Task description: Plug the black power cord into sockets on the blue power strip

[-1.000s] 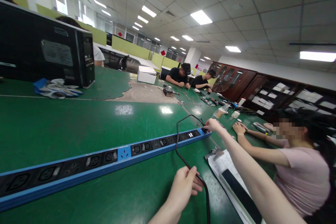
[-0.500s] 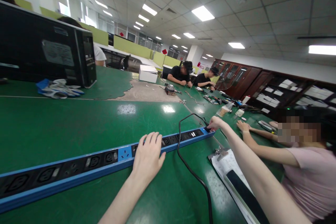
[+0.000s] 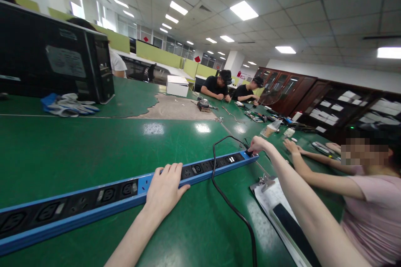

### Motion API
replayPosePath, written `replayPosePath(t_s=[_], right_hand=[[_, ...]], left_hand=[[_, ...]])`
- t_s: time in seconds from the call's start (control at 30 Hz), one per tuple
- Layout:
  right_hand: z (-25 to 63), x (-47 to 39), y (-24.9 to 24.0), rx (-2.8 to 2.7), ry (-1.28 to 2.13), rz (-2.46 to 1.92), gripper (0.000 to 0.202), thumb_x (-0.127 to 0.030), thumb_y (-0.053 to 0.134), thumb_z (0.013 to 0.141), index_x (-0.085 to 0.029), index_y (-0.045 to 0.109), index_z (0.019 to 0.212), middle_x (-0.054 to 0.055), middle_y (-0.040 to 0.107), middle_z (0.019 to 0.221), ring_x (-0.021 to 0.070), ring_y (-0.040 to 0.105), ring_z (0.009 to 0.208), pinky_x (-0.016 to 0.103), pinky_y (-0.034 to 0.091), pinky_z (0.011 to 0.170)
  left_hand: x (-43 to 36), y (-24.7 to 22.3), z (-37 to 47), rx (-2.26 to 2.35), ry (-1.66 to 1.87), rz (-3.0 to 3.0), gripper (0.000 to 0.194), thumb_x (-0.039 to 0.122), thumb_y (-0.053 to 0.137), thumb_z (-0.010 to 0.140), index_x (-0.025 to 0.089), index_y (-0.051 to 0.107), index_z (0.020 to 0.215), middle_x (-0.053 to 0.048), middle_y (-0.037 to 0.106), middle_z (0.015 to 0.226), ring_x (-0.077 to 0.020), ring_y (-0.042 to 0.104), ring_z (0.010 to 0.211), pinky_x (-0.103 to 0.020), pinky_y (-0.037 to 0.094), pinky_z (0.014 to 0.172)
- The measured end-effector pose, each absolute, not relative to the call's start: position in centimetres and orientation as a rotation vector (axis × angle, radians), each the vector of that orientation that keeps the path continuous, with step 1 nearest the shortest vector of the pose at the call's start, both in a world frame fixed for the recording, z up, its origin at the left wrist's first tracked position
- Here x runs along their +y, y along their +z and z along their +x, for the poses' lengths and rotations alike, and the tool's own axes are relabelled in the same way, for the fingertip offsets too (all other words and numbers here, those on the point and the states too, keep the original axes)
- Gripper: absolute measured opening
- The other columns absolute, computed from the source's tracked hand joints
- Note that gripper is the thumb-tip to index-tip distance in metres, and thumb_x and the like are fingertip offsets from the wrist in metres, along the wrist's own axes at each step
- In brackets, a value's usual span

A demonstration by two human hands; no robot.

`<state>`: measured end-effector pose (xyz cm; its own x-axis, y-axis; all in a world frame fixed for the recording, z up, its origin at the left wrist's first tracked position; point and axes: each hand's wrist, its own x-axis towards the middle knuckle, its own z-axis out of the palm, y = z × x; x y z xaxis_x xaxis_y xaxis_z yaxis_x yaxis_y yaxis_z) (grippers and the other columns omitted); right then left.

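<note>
A long blue and black power strip (image 3: 115,194) lies slantwise across the green table (image 3: 94,142). My left hand (image 3: 165,187) rests over the strip near its middle, fingers wrapped over its far edge and thumb on the near side. At the strip's far right end, my right hand (image 3: 257,145) has its fingers closed round the black plug (image 3: 248,150). From there a black cable (image 3: 230,206) loops left, crosses over the strip and runs down to the near edge of the view.
Right of the cable lies a clipboard (image 3: 275,204) with papers and a dark flat object. Gloves (image 3: 70,105) lie by a black computer case (image 3: 56,54). A white box (image 3: 177,86) stands farther back. A person in pink (image 3: 372,200) sits at the right; others sit beyond.
My left hand has slid left along the strip, and its fingers now curl over the strip's edge. My right hand stays at the plug.
</note>
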<state>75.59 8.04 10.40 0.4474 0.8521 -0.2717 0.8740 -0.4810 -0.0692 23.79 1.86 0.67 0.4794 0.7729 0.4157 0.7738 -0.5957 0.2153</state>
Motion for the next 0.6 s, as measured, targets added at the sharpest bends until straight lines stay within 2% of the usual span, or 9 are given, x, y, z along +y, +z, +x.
replayPosePath(t_s=[0.13, 0.23, 0.43, 0.6], right_hand=[[75.9, 6.8, 9.8, 1.617, -0.428, 2.651, 0.027, -0.038, 0.084, 0.069, -0.013, 0.072, 0.069, 0.010, 0.075, 0.071, 0.0213, 0.072, 0.068, 0.025, 0.057, 0.065], [76.1, 6.1, 9.3, 1.654, -0.467, 2.691, 0.030, -0.041, 0.084, 0.070, -0.014, 0.072, 0.073, 0.010, 0.076, 0.073, 0.0209, 0.073, 0.069, 0.023, 0.056, 0.062], [76.3, 4.9, 8.2, 1.695, -0.708, 2.851, 0.031, -0.044, 0.081, 0.075, -0.015, 0.068, 0.078, 0.011, 0.077, 0.076, 0.0208, 0.074, 0.072, 0.021, 0.056, 0.060], [76.6, 4.5, 7.6, 1.764, -0.439, 2.804, 0.030, -0.044, 0.076, 0.079, -0.016, 0.069, 0.086, 0.009, 0.077, 0.078, 0.0179, 0.071, 0.065, 0.021, 0.053, 0.056]], left_hand=[[1.9, 0.5, 23.8, -1.416, -0.734, -2.703, 0.056, 0.046, 0.064, 0.089, 0.015, 0.054, 0.134, -0.015, 0.065, 0.125, -0.0307, 0.056, 0.116, -0.042, 0.037, 0.100], [2.0, 0.6, 23.8, -1.407, -0.741, -2.705, 0.057, 0.047, 0.063, 0.089, 0.015, 0.054, 0.135, -0.015, 0.064, 0.126, -0.0311, 0.056, 0.117, -0.042, 0.037, 0.101], [2.0, 0.9, 23.7, -1.432, -0.749, -2.734, 0.055, 0.047, 0.064, 0.088, 0.018, 0.055, 0.133, -0.014, 0.065, 0.124, -0.0308, 0.057, 0.115, -0.042, 0.037, 0.099], [2.1, 1.0, 23.7, -1.442, -0.757, -2.738, 0.054, 0.047, 0.064, 0.088, 0.018, 0.056, 0.133, -0.014, 0.065, 0.124, -0.0308, 0.056, 0.115, -0.043, 0.037, 0.099]])
